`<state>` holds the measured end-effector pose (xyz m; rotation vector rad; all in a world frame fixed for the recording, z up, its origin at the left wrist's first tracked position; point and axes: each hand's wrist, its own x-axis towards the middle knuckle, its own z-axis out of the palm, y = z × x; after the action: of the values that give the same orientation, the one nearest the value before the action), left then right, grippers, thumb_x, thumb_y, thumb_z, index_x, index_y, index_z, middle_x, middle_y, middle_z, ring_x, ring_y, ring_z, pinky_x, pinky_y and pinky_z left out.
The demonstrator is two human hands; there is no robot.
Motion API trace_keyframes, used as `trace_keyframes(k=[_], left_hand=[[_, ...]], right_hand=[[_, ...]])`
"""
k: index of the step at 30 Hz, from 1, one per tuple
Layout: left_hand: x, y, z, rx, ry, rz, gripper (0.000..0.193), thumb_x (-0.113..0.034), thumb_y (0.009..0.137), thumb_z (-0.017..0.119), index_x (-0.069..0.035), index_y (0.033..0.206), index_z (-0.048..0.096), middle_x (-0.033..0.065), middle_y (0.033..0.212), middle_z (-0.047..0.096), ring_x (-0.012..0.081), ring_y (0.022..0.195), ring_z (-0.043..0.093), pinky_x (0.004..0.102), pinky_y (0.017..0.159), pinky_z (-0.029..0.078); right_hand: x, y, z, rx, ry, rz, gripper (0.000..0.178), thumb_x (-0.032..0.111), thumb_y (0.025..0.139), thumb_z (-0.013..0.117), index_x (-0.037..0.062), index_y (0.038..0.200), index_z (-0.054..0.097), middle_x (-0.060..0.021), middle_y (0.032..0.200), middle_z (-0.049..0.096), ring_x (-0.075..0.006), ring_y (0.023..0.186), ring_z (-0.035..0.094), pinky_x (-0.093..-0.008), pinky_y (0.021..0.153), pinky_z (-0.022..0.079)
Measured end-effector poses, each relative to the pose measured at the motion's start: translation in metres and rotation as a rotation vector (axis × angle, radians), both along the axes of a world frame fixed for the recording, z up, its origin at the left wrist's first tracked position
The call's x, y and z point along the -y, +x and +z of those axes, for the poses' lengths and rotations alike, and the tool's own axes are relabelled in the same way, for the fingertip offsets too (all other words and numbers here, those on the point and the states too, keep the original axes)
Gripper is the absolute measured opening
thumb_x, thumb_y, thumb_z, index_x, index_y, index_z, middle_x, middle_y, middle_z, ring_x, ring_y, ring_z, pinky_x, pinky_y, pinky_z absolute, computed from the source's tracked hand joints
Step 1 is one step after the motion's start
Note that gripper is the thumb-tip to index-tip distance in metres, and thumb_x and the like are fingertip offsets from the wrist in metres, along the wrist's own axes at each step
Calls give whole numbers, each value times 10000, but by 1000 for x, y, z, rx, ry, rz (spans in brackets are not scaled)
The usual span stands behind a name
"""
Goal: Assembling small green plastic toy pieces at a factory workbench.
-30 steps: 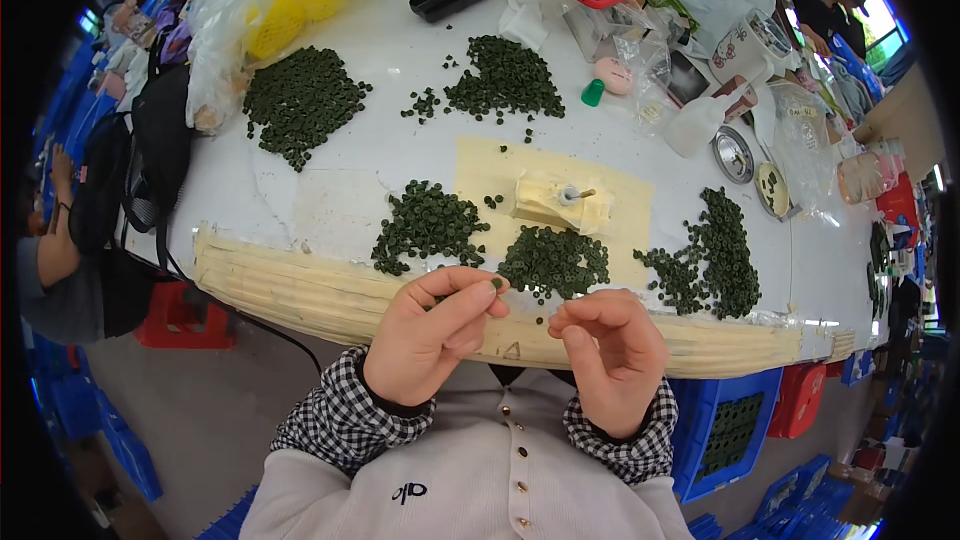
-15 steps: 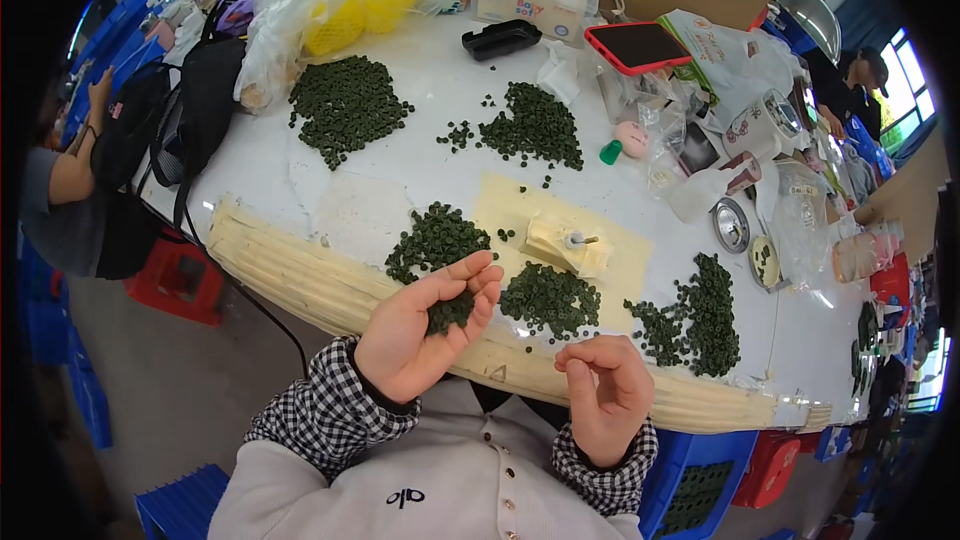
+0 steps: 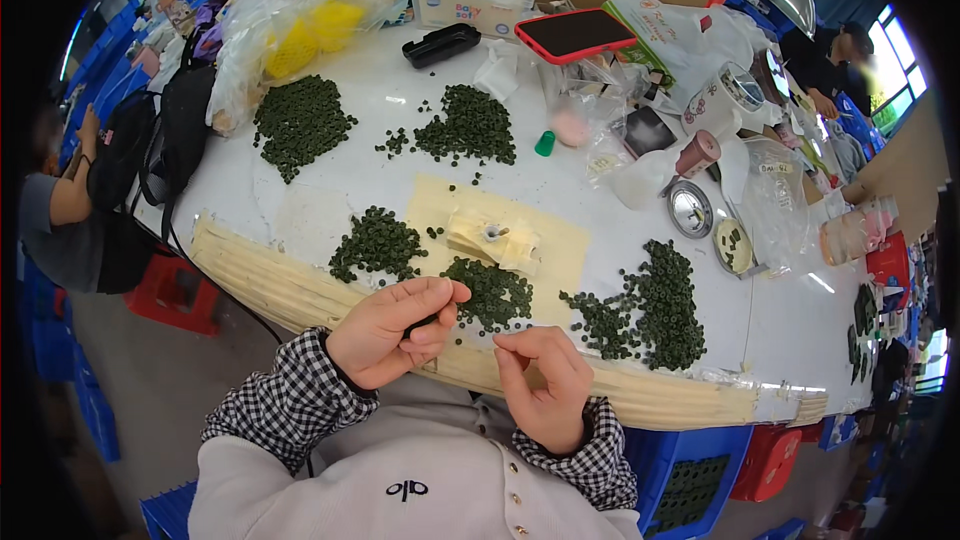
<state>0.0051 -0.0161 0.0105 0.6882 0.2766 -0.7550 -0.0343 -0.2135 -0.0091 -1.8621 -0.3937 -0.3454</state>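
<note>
My left hand [image 3: 392, 333] is closed loosely, palm side up, around a few small dark green ring-shaped pieces [image 3: 420, 324]; most of what lies in it is hidden by the fingers. Beside it on the right, my right hand [image 3: 548, 380] has curled fingers, with thumb and forefinger tips close together; anything between them is too small to make out. Just beyond the hands lies a pile of the same green pieces [image 3: 488, 295] on a cream sheet [image 3: 560, 260]. Behind that pile, a yellowish taped block [image 3: 515, 243] bears a short metal pin [image 3: 492, 232].
More piles of green pieces lie left [image 3: 378, 243], right [image 3: 670, 305] and farther back [image 3: 300, 125]. A phone with a red edge [image 3: 575, 35], a black case [image 3: 440, 44], plastic bags [image 3: 775, 185] and round tins [image 3: 690, 208] crowd the back and right. Padding [image 3: 270, 275] lines the table's front edge.
My left hand has gone from an open, cupped palm showing green pieces to closed fingers. My right hand stays curled. The whole view has shifted, so the table things sit farther left.
</note>
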Motion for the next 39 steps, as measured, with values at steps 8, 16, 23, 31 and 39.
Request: trace_keyframes(k=[8,16,23,31,39], left_hand=[[-6,6,4,23,97,-362,310,-312,978,485,-46,867,598,-23,626,503,50,485,342,195,464,297],[-9,28,5,129,129,-608,166,-119,904,615,0,1021,618,14,781,598,28,536,369,178,469,284],[-19,41,-14,102,-58,-657,234,-100,913,587,18,1114,606,49,859,645,23,528,349,177,466,280],[-18,36,-19,105,-83,-693,214,-91,917,578,39,1082,617,88,918,672,33,582,402,179,520,336],[-20,36,-24,116,-83,-707,224,-149,882,652,-11,1058,642,33,864,655,19,631,446,175,538,348]], right_hand=[[-2,0,1,2,-53,-105,157,-57,757,670,-2,903,653,-90,789,603,-157,637,584,-247,526,460],[7,13,6,99,-453,-240,137,23,719,700,34,838,633,-79,748,571,-247,699,541,-335,615,455],[-5,26,6,145,-575,-225,120,61,728,697,51,824,626,-59,754,542,-238,727,519,-328,642,446],[-12,30,1,120,-654,-222,135,46,722,680,47,822,590,-67,772,529,-255,742,507,-348,662,429],[-12,30,0,136,-540,-215,179,-58,702,659,23,833,569,-100,822,552,-281,729,512,-370,651,434]])
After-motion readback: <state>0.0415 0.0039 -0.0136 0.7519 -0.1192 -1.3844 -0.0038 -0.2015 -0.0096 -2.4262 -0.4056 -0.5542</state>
